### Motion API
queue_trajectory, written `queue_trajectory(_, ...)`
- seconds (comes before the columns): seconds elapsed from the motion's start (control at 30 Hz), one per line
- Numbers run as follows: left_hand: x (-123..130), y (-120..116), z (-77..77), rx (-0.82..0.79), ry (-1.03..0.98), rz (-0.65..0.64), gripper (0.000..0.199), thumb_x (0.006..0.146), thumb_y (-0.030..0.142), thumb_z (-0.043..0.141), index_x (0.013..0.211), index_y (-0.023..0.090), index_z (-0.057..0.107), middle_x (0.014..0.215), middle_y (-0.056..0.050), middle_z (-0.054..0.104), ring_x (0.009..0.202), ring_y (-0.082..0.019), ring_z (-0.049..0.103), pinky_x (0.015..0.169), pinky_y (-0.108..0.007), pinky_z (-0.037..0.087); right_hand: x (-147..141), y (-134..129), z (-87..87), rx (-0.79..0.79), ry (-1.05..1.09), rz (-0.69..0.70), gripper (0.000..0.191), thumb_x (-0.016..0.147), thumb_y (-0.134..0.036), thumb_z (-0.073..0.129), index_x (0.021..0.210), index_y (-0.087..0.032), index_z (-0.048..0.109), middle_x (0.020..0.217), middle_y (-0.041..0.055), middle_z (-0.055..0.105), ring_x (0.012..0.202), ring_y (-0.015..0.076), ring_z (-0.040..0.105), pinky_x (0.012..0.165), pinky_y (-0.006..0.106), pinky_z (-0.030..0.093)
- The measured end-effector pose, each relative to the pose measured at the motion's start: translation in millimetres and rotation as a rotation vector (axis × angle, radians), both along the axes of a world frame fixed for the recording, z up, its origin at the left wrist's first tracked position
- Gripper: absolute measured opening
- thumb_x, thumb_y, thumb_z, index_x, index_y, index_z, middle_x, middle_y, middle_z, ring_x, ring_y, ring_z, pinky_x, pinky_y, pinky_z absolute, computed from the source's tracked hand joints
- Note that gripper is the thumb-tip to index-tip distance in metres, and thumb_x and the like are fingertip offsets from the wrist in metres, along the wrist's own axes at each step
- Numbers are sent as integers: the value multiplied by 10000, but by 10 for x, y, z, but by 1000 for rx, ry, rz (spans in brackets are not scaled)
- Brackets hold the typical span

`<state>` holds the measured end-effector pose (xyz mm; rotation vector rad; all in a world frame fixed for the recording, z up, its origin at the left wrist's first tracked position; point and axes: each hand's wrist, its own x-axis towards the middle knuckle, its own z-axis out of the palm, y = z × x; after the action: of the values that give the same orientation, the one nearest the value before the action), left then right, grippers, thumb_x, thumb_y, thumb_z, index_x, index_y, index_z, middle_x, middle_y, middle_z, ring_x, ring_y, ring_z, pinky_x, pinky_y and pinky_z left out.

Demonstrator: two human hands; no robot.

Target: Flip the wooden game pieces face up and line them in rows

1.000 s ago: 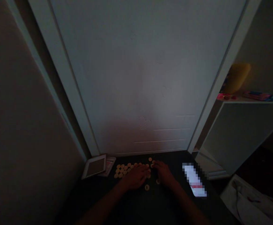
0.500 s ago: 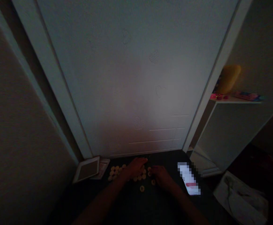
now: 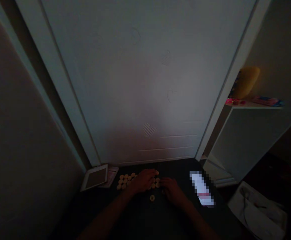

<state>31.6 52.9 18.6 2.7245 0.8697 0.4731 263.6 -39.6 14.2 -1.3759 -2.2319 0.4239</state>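
Several small round pale pieces (image 3: 121,181) lie in close rows on a dark table (image 3: 145,220). My left hand (image 3: 145,180) rests over the middle of the rows and hides some of them; its fingertips reach a piece (image 3: 156,172) at the far right corner. At the right edge of the group, my right hand (image 3: 171,188) has its fingertips by the end pieces (image 3: 158,185). One piece (image 3: 152,198) lies apart, nearer to me. Another (image 3: 163,192) is partly hidden beside my right hand. The dim light blurs the fingers of both hands.
A white-framed tablet (image 3: 95,177) lies at the table's left over a pinkish item (image 3: 112,176). To the right is a lit, pixelated phone (image 3: 201,189). Behind stands a pale panel (image 3: 135,83); a shelf (image 3: 255,106) holds a yellow object (image 3: 247,81).
My right hand has moved slightly left, and the pieces by its fingertips now sit against the rows. The piece below it is now mostly covered. The view has shifted a little.
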Motion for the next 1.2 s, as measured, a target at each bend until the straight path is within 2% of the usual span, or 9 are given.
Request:
queue_trajectory(0.17, 2, -59, -8, -11, 11, 35, 522, 926, 150, 493, 1438, 255, 486, 1469, -59, 550, 1357, -245, 492, 1144, -444, 381, 94, -199, -145, -1, 57, -117, 444, 896, -106, 458, 1261, -248, 667, 1357, 82, 626, 1292, 248, 536, 1096, 460, 387)
queue_trajectory(0.37, 70, -49, -25, -19, 39, 38, 436, 974, 193, 458, 1397, 267, 532, 1442, -53, 581, 1359, -259, 494, 1152, -508, 346, 53, -385, -304, 38, 103, -164, 357, 931, -176, 507, 1242, -241, 670, 1330, 101, 629, 1245, 256, 566, 1060, 435, 433)
queue_trajectory(0.5, -74, -195, -39, -7, 20, 71, 429, 1010, 222, 402, 1424, 272, 501, 1479, -54, 543, 1390, -249, 456, 1166, -510, 324, 8, -428, -367, 130, 109, -172, 319, 916, -210, 584, 1220, -254, 670, 1261, 98, 662, 1183, 265, 603, 1010, 430, 466)
queue_trajectory(0.6, -284, -330, -72, 24, -10, 104, 428, 1014, 348, 449, 1437, 297, 483, 1509, -49, 506, 1405, -262, 432, 1178, -512, 300, -18, -416, -371, 181, 128, -176, 295, 896, -212, 623, 1182, -258, 679, 1200, 84, 689, 1141, 268, 622, 982, 427, 477)
queue_trajectory(0.73, -558, -372, -134, 54, 7, 171, 684, 896, 552, 608, 1499, 318, 389, 1561, -62, 431, 1427, -313, 388, 1189, -544, 252, -57, -376, -390, 195, 157, -195, 240, 899, -208, 619, 1122, -260, 689, 1137, 70, 708, 1092, 266, 638, 951, 421, 480)
queue_trajectory(0.8, -655, -316, -161, 58, 37, 234, 843, 816, 644, 652, 1523, 302, 347, 1584, -85, 387, 1445, -344, 347, 1190, -563, 225, -70, -365, -411, 200, 174, -210, 211, 914, -224, 606, 1105, -254, 690, 1109, 71, 715, 1070, 265, 644, 940, 417, 481)
queue_trajectory(0.9, -751, -197, -193, 38, 92, 312, 987, 702, 761, 673, 1509, 275, 380, 1586, -117, 375, 1449, -390, 319, 1180, -584, 214, -77, -365, -434, 197, 195, -215, 188, 939, -247, 584, 1095, -252, 690, 1080, 69, 722, 1049, 261, 650, 934, 410, 479)
queue_trajectory(1.07, -820, -125, -216, 19, 89, 306, 964, 699, 799, 637, 1468, 249, 448, 1513, -133, 479, 1395, -389, 406, 1158, -562, 272, -73, -378, -432, 199, 208, -221, 181, 946, -275, 588, 1090, -252, 695, 1065, 72, 726, 1034, 261, 656, 921, 406, 485)
queue_trajectory(1.2, -787, -170, -172, 18, 59, 294, 942, 716, 762, 658, 1470, 241, 440, 1513, -136, 476, 1380, -381, 424, 1158, -560, 272, -74, -379, -430, 206, 214, -229, 189, 943, -296, 595, 1096, -255, 698, 1053, 73, 730, 1022, 263, 664, 904, 405, 497)
